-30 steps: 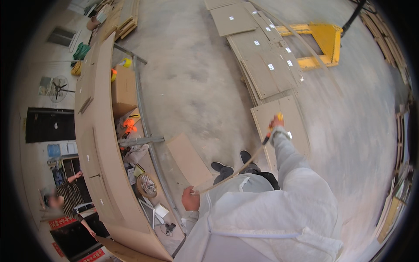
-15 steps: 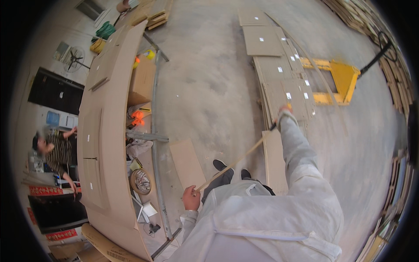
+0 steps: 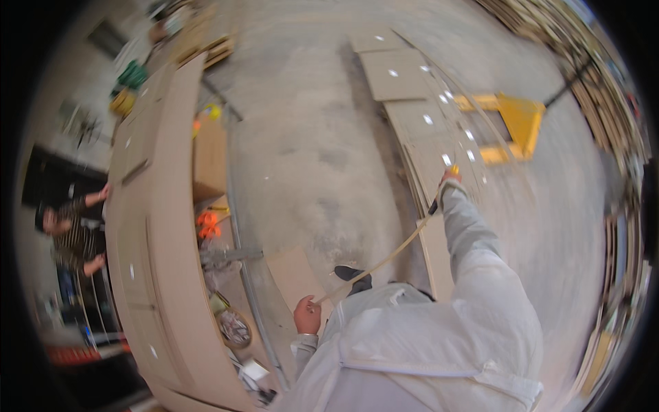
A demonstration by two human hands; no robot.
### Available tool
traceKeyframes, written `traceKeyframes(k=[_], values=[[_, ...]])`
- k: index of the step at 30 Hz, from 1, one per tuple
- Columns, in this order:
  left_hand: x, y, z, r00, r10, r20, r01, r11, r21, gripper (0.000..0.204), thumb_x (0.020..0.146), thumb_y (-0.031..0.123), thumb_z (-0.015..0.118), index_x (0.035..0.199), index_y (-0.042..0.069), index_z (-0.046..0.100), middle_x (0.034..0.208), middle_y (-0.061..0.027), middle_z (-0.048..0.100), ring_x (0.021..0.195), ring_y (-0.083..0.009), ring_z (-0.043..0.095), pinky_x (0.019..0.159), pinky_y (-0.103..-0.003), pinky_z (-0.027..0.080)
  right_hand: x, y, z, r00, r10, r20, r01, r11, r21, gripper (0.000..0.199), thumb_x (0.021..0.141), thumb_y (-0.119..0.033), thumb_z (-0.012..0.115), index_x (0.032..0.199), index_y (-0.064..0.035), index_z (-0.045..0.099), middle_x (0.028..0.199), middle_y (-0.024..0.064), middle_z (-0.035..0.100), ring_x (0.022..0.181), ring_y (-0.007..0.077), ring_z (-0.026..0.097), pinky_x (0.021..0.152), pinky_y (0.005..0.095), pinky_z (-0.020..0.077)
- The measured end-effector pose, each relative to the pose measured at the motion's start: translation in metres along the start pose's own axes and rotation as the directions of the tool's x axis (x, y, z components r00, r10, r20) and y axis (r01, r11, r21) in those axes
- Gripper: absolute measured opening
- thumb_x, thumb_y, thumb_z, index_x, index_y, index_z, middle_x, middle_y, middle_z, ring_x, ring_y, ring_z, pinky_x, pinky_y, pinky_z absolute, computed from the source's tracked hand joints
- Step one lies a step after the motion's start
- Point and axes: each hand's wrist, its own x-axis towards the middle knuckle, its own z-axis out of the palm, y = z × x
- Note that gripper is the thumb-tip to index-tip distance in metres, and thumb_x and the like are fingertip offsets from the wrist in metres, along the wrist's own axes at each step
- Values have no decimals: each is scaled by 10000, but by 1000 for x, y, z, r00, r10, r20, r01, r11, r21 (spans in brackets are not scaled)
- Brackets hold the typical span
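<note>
My left hand point(image 3: 307, 316), low in the middle, is closed around one end of a thin tan hose-like line point(image 3: 384, 259). The line curves slightly upward to my right hand point(image 3: 450, 181), which reaches forward over the cardboard sheets on the right. My right hand is wrapped round a small yellow-and-black tool point(image 3: 433, 207). Its dark end points back toward the line, and a yellow part shows above my fingers. The tool's exact kind is hidden. Labelled cardboard sheets point(image 3: 427, 130) lie stacked in a long row just beyond the right hand.
A long cardboard-topped table point(image 3: 165, 206) runs along the left, with a person point(image 3: 79, 233) behind it. Its lower shelf holds orange items point(image 3: 208, 223) and a round basket point(image 3: 235, 328). A yellow pallet jack point(image 3: 519, 127) stands right. A flat board point(image 3: 296, 275) lies near my feet.
My view has shifted, so the table and sheets sit further left. The line between my hands has gone from nearly straight to slightly bowed. Both hands keep their hold.
</note>
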Motion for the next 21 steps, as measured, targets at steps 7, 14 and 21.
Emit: traceKeyframes(k=[7,14,21], values=[[75,-3,-54,975,76,209,-95,992,78,332,792,83,823,1087,20,683,902,-77,663,814,-152,612,689,-284,527,-209,322,-152,627,708,-327,-553,699,454,156,957,-202,548,901,-76,621,724,105,648,602,242,647,516,423,515],[147,-14,-43,842,195,503,-227,974,2,317,834,38,777,1136,54,682,948,-65,684,845,-137,609,750,-273,515,-227,302,-121,615,725,-310,-515,667,538,204,969,-237,521,916,-71,627,737,123,653,604,266,646,528,446,524],[163,-27,-79,850,206,484,-212,976,-44,360,815,8,770,1157,77,678,879,-30,662,822,-107,604,738,-259,503,-159,186,-49,760,636,-136,-535,730,425,253,980,-271,494,931,-65,632,749,140,659,607,290,646,540,470,533]])
